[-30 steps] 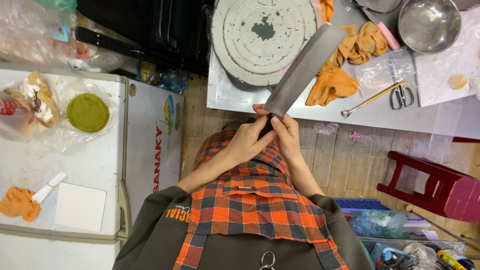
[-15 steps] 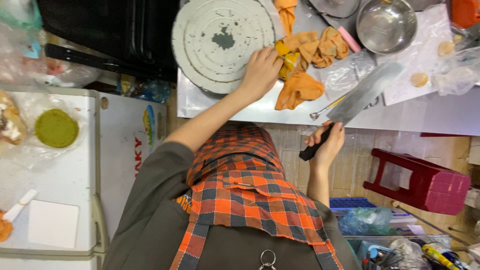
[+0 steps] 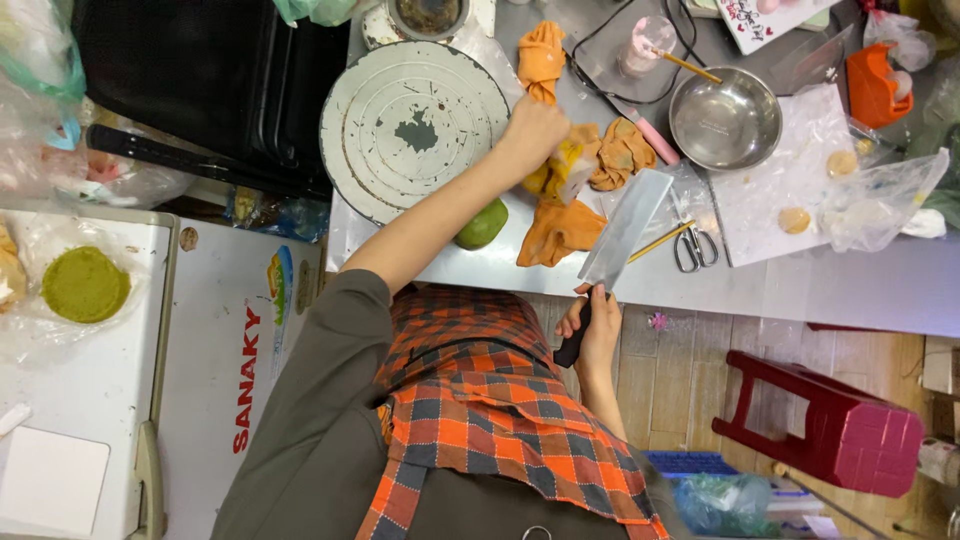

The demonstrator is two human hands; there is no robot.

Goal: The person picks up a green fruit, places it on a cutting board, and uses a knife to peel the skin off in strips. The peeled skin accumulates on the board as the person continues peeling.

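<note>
The fingers of the left hand (image 3: pixel 533 130) are closed around a bunched orange cloth (image 3: pixel 560 170) on the grey surface (image 3: pixel 800 285); the hand presses it from above, and a pale piece shows inside the folds, but I cannot tell what this piece is. The right hand (image 3: pixel 593 330) is lower, at the near edge of the surface, with the fingers wrapped tightly on the dark handle of a cleaver (image 3: pixel 622 232). The wide blade points up and away from the body, and it hangs over the surface just beside the cloth, not touching it as far as I see.

Just left of the cloth lies a green round fruit (image 3: pixel 482 224), whole and not cut. Behind it is a round white turntable (image 3: pixel 415 125) with some dried marks. To the right there are scissors (image 3: pixel 690 250) and a steel bowl (image 3: pixel 725 122).

My judgement: the work is at an early stage, the cloth is taken and the cleaver is ready, but the wiping is not yet visible.
</note>
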